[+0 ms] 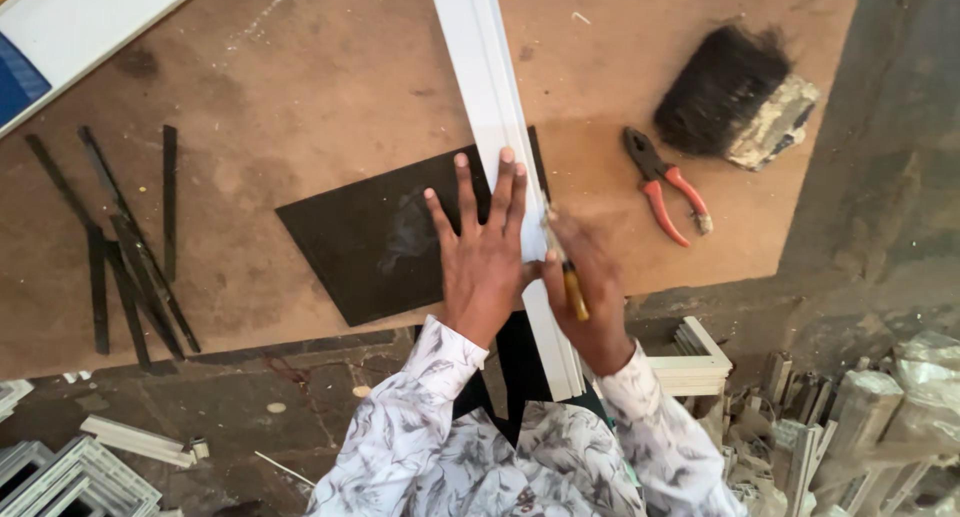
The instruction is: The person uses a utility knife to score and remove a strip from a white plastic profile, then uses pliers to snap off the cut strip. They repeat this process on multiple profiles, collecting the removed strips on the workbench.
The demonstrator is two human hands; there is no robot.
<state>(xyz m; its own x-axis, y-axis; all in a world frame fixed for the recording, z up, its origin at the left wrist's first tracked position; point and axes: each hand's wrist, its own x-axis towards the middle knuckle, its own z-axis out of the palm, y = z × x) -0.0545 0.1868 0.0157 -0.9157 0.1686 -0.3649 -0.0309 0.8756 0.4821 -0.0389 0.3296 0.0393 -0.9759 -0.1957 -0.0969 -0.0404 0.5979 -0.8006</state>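
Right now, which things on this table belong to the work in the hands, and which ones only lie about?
In use:
- white strip, pressed flat by the left hand
- yellow-handled tool, held in the right hand
- dark sheet under the strip

Lying about:
- red-handled pliers
- black brush
- thin dark strips

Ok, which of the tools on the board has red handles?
The pliers, lying right of the white strip, beside the black brush. The tool in the right hand has a yellowish handle instead.
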